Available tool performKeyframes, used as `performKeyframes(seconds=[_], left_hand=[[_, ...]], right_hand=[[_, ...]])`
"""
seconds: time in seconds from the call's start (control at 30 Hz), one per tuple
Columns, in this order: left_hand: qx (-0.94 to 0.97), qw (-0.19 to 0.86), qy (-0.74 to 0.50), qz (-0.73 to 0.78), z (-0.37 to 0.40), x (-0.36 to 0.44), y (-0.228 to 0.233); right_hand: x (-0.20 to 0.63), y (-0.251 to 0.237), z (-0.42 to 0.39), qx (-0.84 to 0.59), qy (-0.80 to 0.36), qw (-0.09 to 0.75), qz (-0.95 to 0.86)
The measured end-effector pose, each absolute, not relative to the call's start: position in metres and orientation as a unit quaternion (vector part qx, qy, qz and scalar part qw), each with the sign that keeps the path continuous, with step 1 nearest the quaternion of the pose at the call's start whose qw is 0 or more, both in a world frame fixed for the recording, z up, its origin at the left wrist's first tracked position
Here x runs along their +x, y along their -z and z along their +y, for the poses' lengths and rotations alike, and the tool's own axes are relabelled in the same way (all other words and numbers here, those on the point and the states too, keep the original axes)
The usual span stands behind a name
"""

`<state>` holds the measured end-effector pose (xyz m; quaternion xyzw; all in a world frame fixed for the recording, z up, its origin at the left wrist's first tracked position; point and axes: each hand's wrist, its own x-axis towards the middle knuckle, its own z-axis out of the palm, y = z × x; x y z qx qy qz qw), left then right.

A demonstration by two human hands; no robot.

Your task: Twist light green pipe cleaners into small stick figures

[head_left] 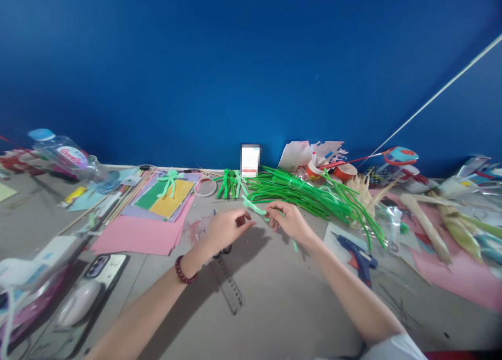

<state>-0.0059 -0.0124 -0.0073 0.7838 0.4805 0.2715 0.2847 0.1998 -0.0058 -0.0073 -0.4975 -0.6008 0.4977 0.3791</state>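
Note:
My right hand [288, 221] pinches a light green pipe cleaner figure [254, 208] between thumb and fingers, a little above the grey table. To its left, my left hand [229, 226] has curled fingers with a small gap at the tips and nothing visible in them; it is apart from the figure. A short light green pipe cleaner piece [295, 245] shows below my right hand. Small green pipe cleaner figures [227, 183] stand against the blue wall. Beside them lies a large bundle of green pipe cleaners [301, 192]. Scissors [224, 249] are partly hidden beneath my left wrist.
A clear ruler [229, 287] lies in front. On the right are a blue glue gun [356, 255], red cups [345, 170] and dried husks [427, 218]. Pink paper [137, 237], another green figure [169, 183], a phone [105, 268] and a plastic bottle [66, 153] occupy the left.

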Motion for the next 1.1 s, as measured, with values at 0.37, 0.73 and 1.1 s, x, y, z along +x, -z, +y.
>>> performKeyframes(seconds=[0.37, 0.73, 1.1], left_hand=[[0.846, 0.246, -0.292, 0.373, -0.017, 0.002, 0.019], [0.828, 0.134, -0.425, 0.340, -0.020, 0.006, 0.028], [0.851, -0.065, -0.333, 0.401, -0.020, 0.003, 0.034]], right_hand=[[0.196, -0.005, -0.011, -0.452, -0.468, 0.356, -0.671], [0.201, 0.001, -0.008, -0.464, -0.442, 0.343, -0.687], [0.174, 0.012, -0.034, -0.539, -0.346, 0.425, -0.640]])
